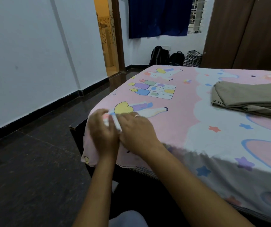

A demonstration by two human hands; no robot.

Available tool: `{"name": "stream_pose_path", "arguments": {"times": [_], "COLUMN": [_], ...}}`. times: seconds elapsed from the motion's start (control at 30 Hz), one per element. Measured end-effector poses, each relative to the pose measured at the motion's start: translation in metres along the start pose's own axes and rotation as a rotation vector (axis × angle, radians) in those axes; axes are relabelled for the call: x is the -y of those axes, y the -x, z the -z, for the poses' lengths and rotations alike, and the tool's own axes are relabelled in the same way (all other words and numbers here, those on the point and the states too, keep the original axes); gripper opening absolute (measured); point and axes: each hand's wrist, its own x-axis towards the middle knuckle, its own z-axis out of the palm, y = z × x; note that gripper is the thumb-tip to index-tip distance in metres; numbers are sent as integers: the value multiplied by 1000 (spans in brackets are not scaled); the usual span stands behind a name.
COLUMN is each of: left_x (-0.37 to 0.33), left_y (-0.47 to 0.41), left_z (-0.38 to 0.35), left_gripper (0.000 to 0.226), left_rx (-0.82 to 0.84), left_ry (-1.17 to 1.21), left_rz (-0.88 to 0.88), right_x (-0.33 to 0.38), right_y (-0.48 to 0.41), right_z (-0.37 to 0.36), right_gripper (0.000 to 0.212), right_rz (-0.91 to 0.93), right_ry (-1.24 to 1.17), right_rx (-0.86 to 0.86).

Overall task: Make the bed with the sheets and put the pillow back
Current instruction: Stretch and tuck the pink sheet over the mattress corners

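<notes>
Head view: the cartoon-print sheet (180, 112) is spread over the bed (73, 127), with its corner draped over the near left edge. A fold there is gripped by the curled, blurred left hand (103, 133). The right hand (136, 133) is laid flat beside it. One folded olive cloth (249, 97) is set to the right. Open dark floor (33, 161) is seen on the left. Two backpacks (159, 55) and one patterned bag (192, 58) are lined against the far wall.
</notes>
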Motion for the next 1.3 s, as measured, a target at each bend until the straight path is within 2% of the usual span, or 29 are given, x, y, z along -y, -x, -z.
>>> {"name": "stream_pose_path", "arguments": {"times": [0.07, 0.13, 0.23, 0.43, 0.53, 0.6, 0.67, 0.73, 0.77, 0.8, 0.87, 0.93, 1.0, 1.1, 1.17, 1.23, 1.3], "left_x": [7, 30, 58, 63, 51, 36, 13, -18, -36, -56, -89, -98, -86, -68, -63, -56, -52], "left_y": [-2, 9, 14, 12, 12, 12, 9, 7, 7, 9, 16, 24, 30, 38, 41, 43, 43], "left_z": [-18, -26, -15, -1, 2, 4, 5, -3, -11, -22, -44, -59, -64, -52, -41, -32, -25], "left_gripper": [41, 55, 67, 79, 86, 81, 63, 45, 44, 44, 44, 45, 47, 64, 78, 78, 76], "left_rx": [293, 464, 490, 555, 525, 499, 500, 522, 561, 615, 758, 872, 918, 867, 818, 775, 759], "left_ry": [-68, -212, -310, -366, -431, -461, -480, -467, -440, -388, -278, -266, -381, -491, -487, -467, -443], "left_rz": [-115, -184, -167, -124, -93, -4, 81, 22, -40, -97, -153, -146, -147, -151, -152, -143, -106], "right_x": [-17, -29, -34, -54, -70, -71, -75, -90, -99, -114, -143, -162, -167, -153, -136, -116, -94], "right_y": [-7, 0, 17, 50, 80, 99, 104, 95, 85, 78, 72, 82, 95, 103, 103, 103, 107], "right_z": [-14, -28, -39, -27, -9, 15, 47, 77, 91, 99, 98, 78, 56, 41, 39, 36, 30], "right_gripper": [49, 67, 83, 88, 87, 85, 83, 65, 57, 55, 58, 65, 63, 61, 71, 89, 82], "right_rz": [-81, -107, -80, -188, -269, -325, -346, -426, -503, -564, -644, -692, -649, -533, -455, -395, -292], "right_ry": [99, 153, 220, 271, 249, 220, 118, -103, -220, -272, -161, -46, 36, 68, 94, 139, 134], "right_rx": [198, 301, 282, 168, 137, 201, 385, 532, 505, 399, 277, 370, 460, 453, 417, 388, 359]}}
